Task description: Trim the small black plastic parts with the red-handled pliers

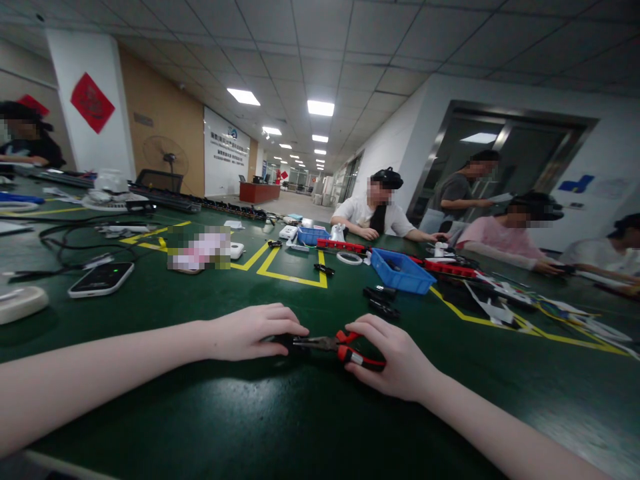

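Note:
My right hand point(387, 353) grips a pair of needle-nose pliers point(345, 348) by their red and black handles. The handles are spread a little, and the jaws point left. Their tips meet a small black part point(294, 344) held between the thumb and fingers of my left hand point(255, 331). That part is mostly hidden, so its kind does not show. Beyond the pliers, several black pieces point(382, 303) lie on the green table point(210, 413). One more black piece point(324, 269) rests farther back, inside a yellow tape outline.
A blue bin point(403, 270) stands behind the pliers, a smaller blue bin point(313, 235) farther back. Toward the left lie a phone-like device point(101, 279), black cables point(60, 233) and a white rounded object point(23, 303). A person point(377, 210) sits across the table; others are at the right and far left.

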Demonstrator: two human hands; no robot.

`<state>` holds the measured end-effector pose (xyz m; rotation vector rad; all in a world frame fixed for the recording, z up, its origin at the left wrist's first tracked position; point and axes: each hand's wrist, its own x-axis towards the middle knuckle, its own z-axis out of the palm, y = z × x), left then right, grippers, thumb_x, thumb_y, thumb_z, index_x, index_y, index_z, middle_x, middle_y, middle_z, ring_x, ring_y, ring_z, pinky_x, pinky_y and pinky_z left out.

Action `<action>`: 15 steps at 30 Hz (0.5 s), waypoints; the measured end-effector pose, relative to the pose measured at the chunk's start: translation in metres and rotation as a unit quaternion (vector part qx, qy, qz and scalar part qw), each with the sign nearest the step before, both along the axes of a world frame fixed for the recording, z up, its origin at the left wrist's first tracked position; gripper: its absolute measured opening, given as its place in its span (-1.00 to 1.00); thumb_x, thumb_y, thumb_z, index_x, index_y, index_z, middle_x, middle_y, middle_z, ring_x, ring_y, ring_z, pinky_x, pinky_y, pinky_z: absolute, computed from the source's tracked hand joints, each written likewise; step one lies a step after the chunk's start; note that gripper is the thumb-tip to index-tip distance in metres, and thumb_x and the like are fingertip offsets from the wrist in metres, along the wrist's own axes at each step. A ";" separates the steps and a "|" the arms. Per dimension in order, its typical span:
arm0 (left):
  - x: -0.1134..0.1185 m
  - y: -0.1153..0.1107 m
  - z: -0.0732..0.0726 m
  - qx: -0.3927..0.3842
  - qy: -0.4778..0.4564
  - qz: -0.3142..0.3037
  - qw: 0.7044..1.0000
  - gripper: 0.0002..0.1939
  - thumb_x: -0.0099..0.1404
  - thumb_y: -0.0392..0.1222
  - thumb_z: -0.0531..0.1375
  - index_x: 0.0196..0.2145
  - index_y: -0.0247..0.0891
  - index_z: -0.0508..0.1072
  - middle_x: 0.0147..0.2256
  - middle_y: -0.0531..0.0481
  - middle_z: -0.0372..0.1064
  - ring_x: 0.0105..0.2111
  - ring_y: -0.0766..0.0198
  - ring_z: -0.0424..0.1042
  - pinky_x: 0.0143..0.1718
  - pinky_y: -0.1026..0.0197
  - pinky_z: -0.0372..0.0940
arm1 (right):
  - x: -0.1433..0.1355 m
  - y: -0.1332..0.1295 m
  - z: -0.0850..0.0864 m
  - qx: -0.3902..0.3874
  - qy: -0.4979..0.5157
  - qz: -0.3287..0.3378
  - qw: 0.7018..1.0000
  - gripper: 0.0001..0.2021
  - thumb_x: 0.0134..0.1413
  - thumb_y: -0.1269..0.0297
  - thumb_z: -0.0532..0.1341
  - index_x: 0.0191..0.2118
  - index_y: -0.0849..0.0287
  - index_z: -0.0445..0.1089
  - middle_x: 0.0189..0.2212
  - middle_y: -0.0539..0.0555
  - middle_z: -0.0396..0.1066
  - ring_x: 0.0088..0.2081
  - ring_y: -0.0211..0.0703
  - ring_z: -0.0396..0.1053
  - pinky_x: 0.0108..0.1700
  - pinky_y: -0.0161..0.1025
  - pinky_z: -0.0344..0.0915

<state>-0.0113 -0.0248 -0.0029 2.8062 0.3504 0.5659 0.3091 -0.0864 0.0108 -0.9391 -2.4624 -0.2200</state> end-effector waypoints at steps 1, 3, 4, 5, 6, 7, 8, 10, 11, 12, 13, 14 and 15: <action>0.000 0.000 0.000 0.004 0.001 -0.002 1.000 -0.60 0.46 -0.22 0.16 0.22 -0.18 0.32 0.09 -0.18 0.37 0.06 0.07 0.38 0.09 0.07 0.32 | 0.000 0.000 0.000 0.000 0.001 0.001 1.000 -0.60 0.07 0.19 0.33 0.03 0.13 0.36 -0.11 0.19 0.48 -0.17 -0.02 0.49 -0.16 -0.11 0.49; 0.000 0.000 0.001 0.009 0.009 -0.001 1.000 -0.61 0.46 -0.22 0.16 0.21 -0.19 0.32 0.08 -0.18 0.37 0.06 0.08 0.39 0.09 0.08 0.32 | 0.000 0.000 -0.001 0.000 0.000 0.002 1.000 -0.59 0.07 0.19 0.34 0.04 0.13 0.36 -0.11 0.19 0.48 -0.16 -0.02 0.49 -0.15 -0.11 0.48; 0.000 0.000 0.001 0.011 0.013 0.000 1.000 -0.61 0.47 -0.22 0.15 0.21 -0.20 0.32 0.08 -0.18 0.37 0.05 0.08 0.39 0.08 0.08 0.33 | 0.000 0.001 -0.001 0.000 0.000 0.001 1.000 -0.59 0.07 0.19 0.34 0.04 0.14 0.36 -0.11 0.19 0.48 -0.17 -0.02 0.49 -0.15 -0.11 0.48; 0.000 0.000 0.001 0.012 0.017 0.001 1.000 -0.61 0.47 -0.22 0.15 0.21 -0.20 0.32 0.07 -0.17 0.37 0.05 0.08 0.39 0.07 0.09 0.33 | 0.001 0.001 -0.001 -0.001 0.001 0.001 1.000 -0.59 0.06 0.19 0.34 0.04 0.14 0.36 -0.11 0.19 0.48 -0.16 -0.02 0.49 -0.15 -0.11 0.48; 0.000 0.000 0.001 0.014 0.020 0.000 1.000 -0.62 0.48 -0.22 0.14 0.22 -0.19 0.32 0.07 -0.17 0.37 0.04 0.08 0.40 0.06 0.10 0.33 | 0.001 0.002 -0.002 -0.001 0.002 0.000 1.000 -0.59 0.06 0.19 0.34 0.04 0.15 0.36 -0.11 0.19 0.47 -0.16 -0.02 0.49 -0.14 -0.11 0.48; 0.001 0.000 0.001 0.015 0.022 -0.001 1.000 -0.62 0.48 -0.21 0.13 0.22 -0.19 0.32 0.07 -0.17 0.38 0.04 0.08 0.40 0.06 0.10 0.33 | 0.001 0.002 -0.002 -0.001 0.004 0.000 1.000 -0.59 0.06 0.19 0.34 0.03 0.15 0.36 -0.11 0.19 0.47 -0.16 -0.02 0.49 -0.14 -0.11 0.48; 0.001 0.000 0.001 0.016 0.023 -0.002 1.000 -0.62 0.49 -0.20 0.13 0.22 -0.18 0.32 0.06 -0.17 0.38 0.03 0.08 0.41 0.05 0.11 0.33 | 0.001 0.002 -0.002 0.000 0.007 0.001 1.000 -0.59 0.07 0.18 0.34 0.03 0.15 0.36 -0.11 0.19 0.47 -0.15 -0.02 0.49 -0.13 -0.11 0.48; 0.001 0.000 0.001 0.016 0.023 0.000 1.000 -0.62 0.49 -0.20 0.12 0.22 -0.18 0.32 0.06 -0.16 0.38 0.03 0.08 0.41 0.05 0.12 0.33 | 0.001 0.003 -0.002 0.003 0.012 0.002 1.000 -0.59 0.08 0.17 0.33 0.03 0.15 0.36 -0.11 0.20 0.47 -0.14 -0.02 0.49 -0.12 -0.11 0.48; 0.001 0.000 0.001 0.016 0.023 0.001 1.000 -0.62 0.49 -0.19 0.12 0.22 -0.19 0.32 0.06 -0.16 0.38 0.03 0.08 0.41 0.04 0.12 0.33 | 0.001 0.003 -0.002 0.005 0.015 0.004 1.000 -0.59 0.08 0.16 0.33 0.04 0.15 0.36 -0.11 0.20 0.48 -0.14 -0.02 0.49 -0.11 -0.10 0.48; 0.001 -0.001 0.001 0.016 0.024 0.002 1.000 -0.62 0.49 -0.19 0.12 0.22 -0.19 0.31 0.06 -0.16 0.39 0.03 0.08 0.41 0.04 0.12 0.33 | 0.001 0.002 -0.002 0.008 0.017 0.005 1.000 -0.59 0.08 0.16 0.33 0.04 0.15 0.36 -0.11 0.20 0.48 -0.13 -0.02 0.49 -0.11 -0.10 0.48; 0.001 -0.001 0.001 0.016 0.026 0.002 1.000 -0.62 0.49 -0.19 0.12 0.23 -0.19 0.31 0.05 -0.16 0.39 0.03 0.08 0.41 0.04 0.12 0.33 | 0.001 0.002 -0.001 0.010 0.020 0.006 1.000 -0.59 0.09 0.16 0.33 0.04 0.15 0.36 -0.11 0.21 0.48 -0.13 -0.02 0.49 -0.10 -0.09 0.48; 0.002 -0.001 0.002 0.017 0.028 0.002 0.999 -0.61 0.49 -0.19 0.12 0.23 -0.19 0.30 0.05 -0.16 0.39 0.03 0.08 0.41 0.04 0.12 0.33 | 0.001 0.002 -0.001 0.011 0.021 0.006 1.000 -0.59 0.08 0.17 0.33 0.04 0.15 0.37 -0.11 0.21 0.48 -0.13 -0.01 0.49 -0.10 -0.09 0.48; 0.002 -0.001 0.002 0.017 0.029 0.001 0.999 -0.61 0.49 -0.19 0.11 0.24 -0.18 0.30 0.05 -0.16 0.39 0.03 0.08 0.41 0.04 0.12 0.33 | 0.001 0.002 -0.001 0.011 0.022 0.006 1.000 -0.59 0.08 0.17 0.33 0.04 0.14 0.37 -0.11 0.21 0.48 -0.13 -0.01 0.49 -0.10 -0.09 0.48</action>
